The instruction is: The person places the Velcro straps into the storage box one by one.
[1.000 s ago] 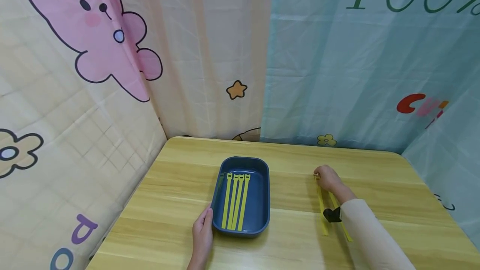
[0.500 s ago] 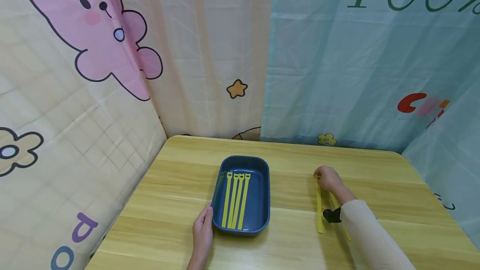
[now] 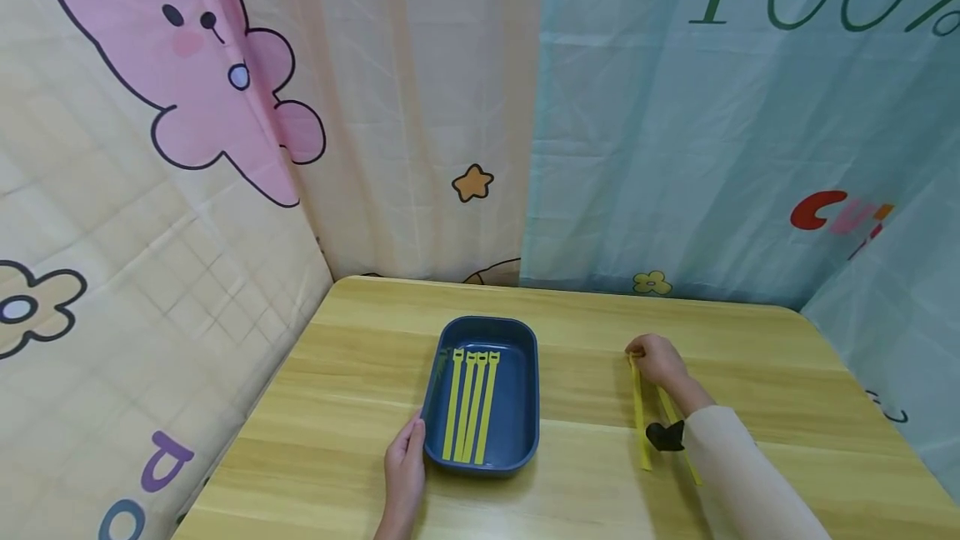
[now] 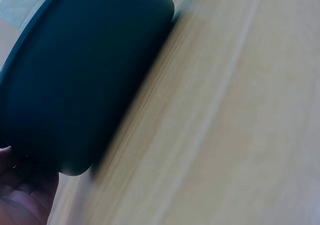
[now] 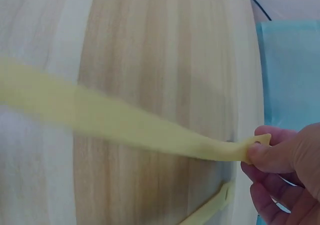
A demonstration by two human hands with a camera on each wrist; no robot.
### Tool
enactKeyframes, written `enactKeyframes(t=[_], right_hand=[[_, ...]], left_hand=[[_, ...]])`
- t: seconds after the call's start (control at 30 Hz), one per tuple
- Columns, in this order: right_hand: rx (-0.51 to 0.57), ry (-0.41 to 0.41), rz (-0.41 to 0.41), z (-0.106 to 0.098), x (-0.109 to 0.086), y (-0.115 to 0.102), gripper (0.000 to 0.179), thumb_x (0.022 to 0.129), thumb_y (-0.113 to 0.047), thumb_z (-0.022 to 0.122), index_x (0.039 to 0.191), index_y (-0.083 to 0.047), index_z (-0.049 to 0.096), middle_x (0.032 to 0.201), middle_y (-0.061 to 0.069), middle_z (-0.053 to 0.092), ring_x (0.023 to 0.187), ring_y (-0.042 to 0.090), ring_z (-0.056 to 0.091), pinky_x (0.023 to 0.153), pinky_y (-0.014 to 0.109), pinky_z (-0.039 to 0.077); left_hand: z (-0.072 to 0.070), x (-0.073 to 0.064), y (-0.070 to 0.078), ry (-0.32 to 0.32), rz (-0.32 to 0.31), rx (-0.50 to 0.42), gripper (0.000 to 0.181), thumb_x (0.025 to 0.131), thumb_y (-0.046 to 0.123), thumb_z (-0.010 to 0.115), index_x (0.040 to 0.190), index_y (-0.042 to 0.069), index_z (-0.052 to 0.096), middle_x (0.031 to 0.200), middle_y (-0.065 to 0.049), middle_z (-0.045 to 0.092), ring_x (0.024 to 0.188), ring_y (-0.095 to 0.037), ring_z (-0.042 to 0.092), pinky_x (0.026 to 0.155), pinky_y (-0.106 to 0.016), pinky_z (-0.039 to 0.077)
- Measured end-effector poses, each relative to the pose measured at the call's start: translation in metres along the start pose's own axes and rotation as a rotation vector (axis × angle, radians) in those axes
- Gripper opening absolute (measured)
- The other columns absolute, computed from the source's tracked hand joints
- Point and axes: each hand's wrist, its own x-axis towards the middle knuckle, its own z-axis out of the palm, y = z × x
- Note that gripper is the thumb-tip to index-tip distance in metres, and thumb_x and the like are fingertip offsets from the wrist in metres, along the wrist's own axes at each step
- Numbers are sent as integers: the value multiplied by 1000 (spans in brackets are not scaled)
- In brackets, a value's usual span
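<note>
My right hand (image 3: 658, 359) pinches the notched head of a yellow hook-and-loop cable tie (image 3: 638, 419) between thumb and fingers. In the right wrist view the tie (image 5: 130, 127) stretches away from the fingertips, its tail blurred. A second yellow tie (image 5: 207, 207) lies on the table, partly covered by the right forearm in the head view. On the left, my left hand (image 3: 405, 457) holds the near left corner of a dark blue tray (image 3: 537, 407), thumb at the rim. Several yellow ties (image 3: 472, 407) lie side by side lengthwise in the tray, heads toward the far end.
The wood-grain table (image 3: 577, 490) reaches back to printed curtains (image 3: 637, 148), which also stand along both sides. A dark wrist strap piece (image 3: 666, 437) shows at the right sleeve cuff (image 3: 712, 432).
The held tie's loose tail has swung left and then slightly back right. Both hands stay almost where they were, and the tray has not moved.
</note>
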Motion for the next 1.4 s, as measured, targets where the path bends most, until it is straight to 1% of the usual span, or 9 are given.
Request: enactKeyframes(t=[0.2, 0.27, 0.4, 0.47, 0.67, 0.9, 1.13, 1.23, 1.4], right_hand=[[60, 4, -47, -6, -4, -3, 17, 75, 7, 53, 89, 5, 62, 86, 17, 59, 78, 30, 53, 64, 39, 48], [87, 14, -69, -9, -4, -4, 16, 76, 6, 54, 90, 6, 62, 86, 17, 59, 78, 29, 53, 63, 38, 48], [139, 25, -109, -16, -5, -7, 16, 78, 3, 53, 91, 7, 61, 85, 17, 59, 76, 28, 54, 60, 36, 49], [162, 35, -116, -19, -5, -10, 16, 79, 1, 54, 92, 6, 61, 85, 16, 59, 75, 27, 55, 59, 34, 49], [184, 56, -117, -25, -8, -13, 16, 79, -2, 55, 93, 2, 62, 85, 13, 60, 74, 24, 55, 58, 32, 49], [199, 62, -111, -34, -13, -21, 17, 80, -4, 55, 94, 2, 61, 86, 13, 60, 74, 23, 55, 57, 30, 49], [217, 74, -124, -45, -18, -32, 17, 80, -3, 55, 95, 1, 62, 88, 14, 61, 75, 23, 56, 60, 32, 49], [218, 65, -128, -51, -20, -38, 18, 80, -3, 54, 96, 2, 61, 89, 15, 60, 76, 24, 56, 60, 32, 49], [245, 50, -133, -60, -23, -47, 19, 81, -5, 54, 98, 0, 61, 92, 15, 60, 78, 23, 57, 60, 31, 49]], left_hand=[[-1, 0, -1, -7, 20, 12, 38, 90, 23, 40, 114, -5, 48, 118, -13, 47, 111, -22, 39, 91, -29, 33], [-1, 0, -1, -11, 10, 9, 38, 90, 24, 40, 115, -4, 48, 118, -12, 47, 111, -20, 39, 91, -27, 33], [-1, 0, 0, -19, 14, -3, 38, 90, 23, 40, 115, -5, 47, 119, -13, 46, 112, -21, 38, 92, -27, 32], [0, -1, 0, -17, 8, -7, 37, 90, 22, 40, 115, -4, 47, 118, -12, 47, 111, -20, 39, 92, -26, 32], [0, -2, -2, -10, -5, 0, 37, 90, 25, 41, 115, -2, 48, 118, -9, 48, 111, -17, 39, 91, -24, 32], [0, -1, -1, -9, 16, 1, 37, 90, 23, 41, 115, -3, 48, 118, -10, 48, 111, -19, 39, 90, -23, 32], [-1, -1, 0, -9, 16, 5, 38, 90, 24, 41, 115, -4, 48, 118, -13, 47, 111, -21, 39, 92, -28, 32], [-1, -1, -1, -12, 22, 4, 39, 90, 24, 41, 115, -5, 47, 118, -14, 47, 112, -22, 39, 92, -29, 31], [-1, 0, -1, -6, 23, 8, 37, 89, 23, 41, 114, -3, 49, 117, -12, 48, 111, -20, 40, 91, -24, 33]])
